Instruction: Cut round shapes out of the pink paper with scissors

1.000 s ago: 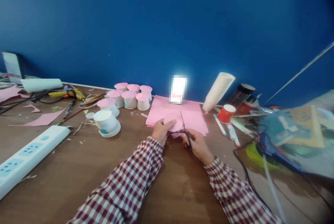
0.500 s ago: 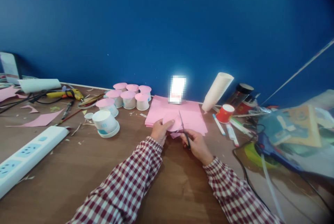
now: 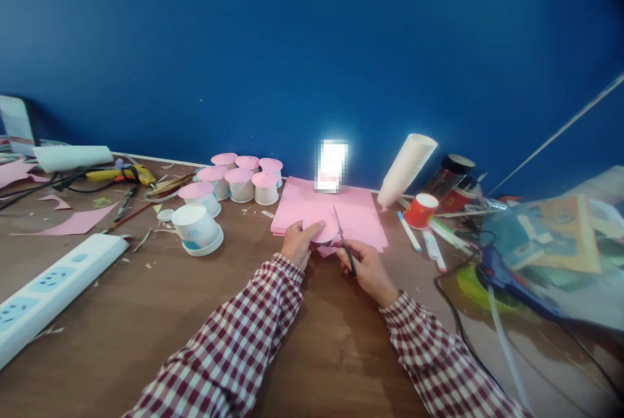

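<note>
My left hand [image 3: 298,244] pinches a rounded piece of pink paper [image 3: 325,223] between thumb and fingers. In my right hand [image 3: 369,268] is a pair of scissors [image 3: 350,255] with dark handles, its blades pointing up along the right edge of the paper. A pink offcut [image 3: 327,251] shows just below the disc. Beyond both hands lies a stack of pink paper sheets [image 3: 358,207]. To the left stand several paper cups [image 3: 242,188] topped with pink discs, and nearer, a white cup [image 3: 195,226] without a disc.
A white power strip [image 3: 63,294] lies at left, near a yellow glue gun [image 3: 131,175] and scraps. A lit, blurred-out screen [image 3: 331,166] leans at the wall. On the right are stacked white cups [image 3: 407,168], a red cup [image 3: 421,211], markers [image 3: 409,232] and a blue glue gun [image 3: 517,288].
The pink disc has turned or tilted slightly in my left hand, and the offcut beneath it shows a little more. Otherwise both hands keep nearly the same place.
</note>
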Demonstrator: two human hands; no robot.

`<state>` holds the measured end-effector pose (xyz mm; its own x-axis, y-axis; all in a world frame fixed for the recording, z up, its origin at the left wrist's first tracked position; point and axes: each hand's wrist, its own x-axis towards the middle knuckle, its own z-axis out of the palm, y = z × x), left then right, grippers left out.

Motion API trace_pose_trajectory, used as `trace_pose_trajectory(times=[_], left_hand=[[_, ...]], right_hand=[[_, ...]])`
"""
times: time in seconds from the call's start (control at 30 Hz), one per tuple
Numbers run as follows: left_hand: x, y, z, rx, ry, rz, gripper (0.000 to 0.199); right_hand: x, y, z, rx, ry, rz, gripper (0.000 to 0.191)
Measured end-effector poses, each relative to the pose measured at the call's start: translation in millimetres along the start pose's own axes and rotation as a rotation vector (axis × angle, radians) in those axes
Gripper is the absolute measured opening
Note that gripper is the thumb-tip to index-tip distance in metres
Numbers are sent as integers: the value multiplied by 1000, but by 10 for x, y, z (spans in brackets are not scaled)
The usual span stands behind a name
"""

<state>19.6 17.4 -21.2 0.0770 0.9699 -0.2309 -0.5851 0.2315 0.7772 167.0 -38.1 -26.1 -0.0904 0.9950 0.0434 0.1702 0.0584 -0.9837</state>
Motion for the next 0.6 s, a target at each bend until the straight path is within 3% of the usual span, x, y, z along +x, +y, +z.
trace_pose_trajectory(times=[0.6], left_hand=[[-2, 22, -3, 11, 16, -7, 32]], right_hand=[[-4, 10, -4, -33, 0, -12, 41]])
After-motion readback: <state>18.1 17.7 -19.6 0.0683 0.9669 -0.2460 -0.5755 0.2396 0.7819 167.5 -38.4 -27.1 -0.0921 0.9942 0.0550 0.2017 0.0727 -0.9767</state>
